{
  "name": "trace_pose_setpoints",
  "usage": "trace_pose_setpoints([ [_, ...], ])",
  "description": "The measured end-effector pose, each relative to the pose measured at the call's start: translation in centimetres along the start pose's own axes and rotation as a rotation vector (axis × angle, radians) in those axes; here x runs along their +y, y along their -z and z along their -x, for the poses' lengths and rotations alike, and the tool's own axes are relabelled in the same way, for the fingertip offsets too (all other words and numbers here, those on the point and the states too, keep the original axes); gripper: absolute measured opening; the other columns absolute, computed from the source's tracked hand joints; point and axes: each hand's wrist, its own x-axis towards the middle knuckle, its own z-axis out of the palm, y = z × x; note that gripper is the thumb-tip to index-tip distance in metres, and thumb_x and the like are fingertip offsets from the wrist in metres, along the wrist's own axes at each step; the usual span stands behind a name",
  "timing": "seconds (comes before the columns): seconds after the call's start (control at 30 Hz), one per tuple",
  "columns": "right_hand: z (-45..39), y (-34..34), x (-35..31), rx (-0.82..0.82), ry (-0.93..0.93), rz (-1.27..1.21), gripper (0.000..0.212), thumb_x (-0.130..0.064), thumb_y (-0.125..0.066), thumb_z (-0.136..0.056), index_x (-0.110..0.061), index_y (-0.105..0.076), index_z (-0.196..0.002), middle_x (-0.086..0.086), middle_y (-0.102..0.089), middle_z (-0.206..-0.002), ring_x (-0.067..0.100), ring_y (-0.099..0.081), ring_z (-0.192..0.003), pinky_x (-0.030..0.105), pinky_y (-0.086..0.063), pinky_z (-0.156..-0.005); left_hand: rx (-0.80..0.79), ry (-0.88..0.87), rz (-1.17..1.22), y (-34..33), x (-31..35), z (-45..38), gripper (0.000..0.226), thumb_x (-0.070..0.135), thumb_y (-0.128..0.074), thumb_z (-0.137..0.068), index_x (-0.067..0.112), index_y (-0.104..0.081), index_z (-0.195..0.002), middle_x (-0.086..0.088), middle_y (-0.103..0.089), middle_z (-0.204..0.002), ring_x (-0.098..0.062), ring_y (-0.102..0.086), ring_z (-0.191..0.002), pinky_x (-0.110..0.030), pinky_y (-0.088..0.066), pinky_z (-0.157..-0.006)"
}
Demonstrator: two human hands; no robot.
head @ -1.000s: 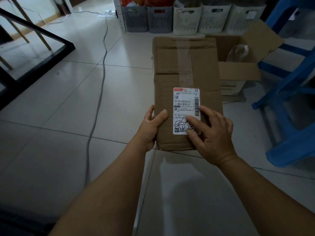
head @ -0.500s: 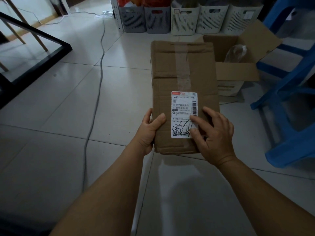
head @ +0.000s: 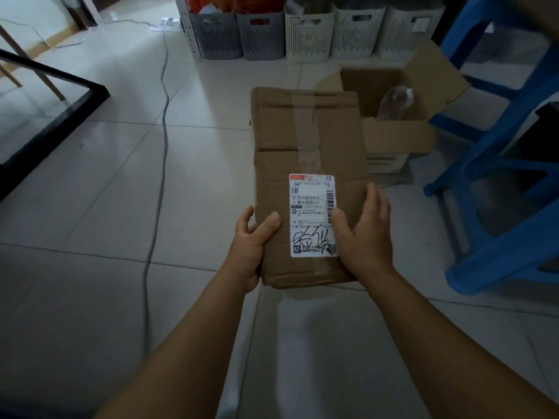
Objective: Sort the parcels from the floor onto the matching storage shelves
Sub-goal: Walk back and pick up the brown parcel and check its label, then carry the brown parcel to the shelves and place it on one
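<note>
Head view: long brown taped cardboard parcel (head: pixel 305 164) is held near end toward the camera, above the pale tiled floor (head: pixel 106 207). Left hand (head: pixel 251 240) grips the near-left edge, thumb on top, fingers curled under. Right hand (head: pixel 364 234) now clamps the right edge, thumb on top beside the white printed shipping label (head: pixel 312 214), fingers wrapped around the side.

Change: half a second ago the right fingers lay flat across the label's lower half, covering the handwriting. Now they're off it and the label reads fully. My read: label check is done or finishing, and both hands have moved to a carry grip.

Open brown cardboard box (head: pixel 393 116) sits on the floor just behind the parcel. Row of grey and white slotted plastic bins (head: pixel 305 34) lines the back, blue plastic stool (head: pixel 508 176) to the right. Parcel not yet shelved; matching shelf not identifiable here.
</note>
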Motion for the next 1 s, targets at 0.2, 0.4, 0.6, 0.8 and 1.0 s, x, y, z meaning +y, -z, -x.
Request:
trace_pose_setpoints([
  [0.2,0.5,7.5,-6.2,-0.089,-0.086,-0.047,0.057,-0.031,-0.048,-0.096,-0.015,-0.032,-0.148,0.008,-0.039,-0.148,0.021,-0.044,-0.128,0.027,-0.034,-0.093,0.084,0.107,0.01,-1.6,7.7,7.9,0.088,0.032,-0.078,-0.081,0.02,-0.033,-0.156,-0.017,-0.065,-0.137,-0.036,-0.07,-0.114,-0.052,-0.058,-0.095],
  [0.4,-0.6,17.3,-17.0,-0.178,-0.161,-0.091,0.047,-0.032,-0.045,-0.098,-0.021,-0.042,-0.143,0.006,-0.048,-0.139,0.009,-0.047,-0.104,0.025,-0.034,-0.085,0.128,0.107,0.007,-4.2,19.3,17.2,0.087,0.03,-0.079,-0.079,0.021,-0.035,-0.154,-0.014,-0.066,-0.136,-0.031,-0.073,-0.104,-0.042,-0.061,-0.079],
  [0.6,-1.1,26.1,-27.8,-0.216,-0.182,-0.14,0.045,-0.035,-0.044,-0.098,-0.019,-0.045,-0.141,0.007,-0.051,-0.137,0.011,-0.048,-0.104,0.03,-0.041,-0.086,0.152,0.119,0.03,-6.6,30.1,25.1,0.082,0.033,-0.079,-0.081,0.023,-0.04,-0.152,-0.01,-0.072,-0.127,-0.026,-0.075,-0.097,-0.036,-0.062,-0.066],
  [0.8,-0.9,32.9,-35.9,-0.276,-0.21,-0.266,0.038,-0.037,-0.042,-0.1,-0.022,-0.051,-0.133,-0.002,-0.062,-0.113,0.009,-0.059,-0.091,0.032,-0.051,-0.078,0.165,0.094,0.035,-8.4,38.4,30.7,0.087,0.039,-0.084,-0.074,0.023,-0.045,-0.15,-0.01,-0.075,-0.123,-0.028,-0.076,-0.098,-0.038,-0.062,-0.068],
  [1.0,-1.3,38.5,-40.9,-0.396,-0.284,-0.443,0.031,-0.044,-0.04,-0.099,-0.04,-0.048,-0.129,-0.011,-0.06,-0.11,0.007,-0.059,-0.096,0.025,-0.048,-0.074,0.123,0.096,0.091,-9.9,44.3,34.7,0.099,0.046,-0.092,-0.064,0.016,-0.049,-0.148,-0.011,-0.076,-0.124,-0.031,-0.077,-0.104,-0.039,-0.064,-0.069],
])
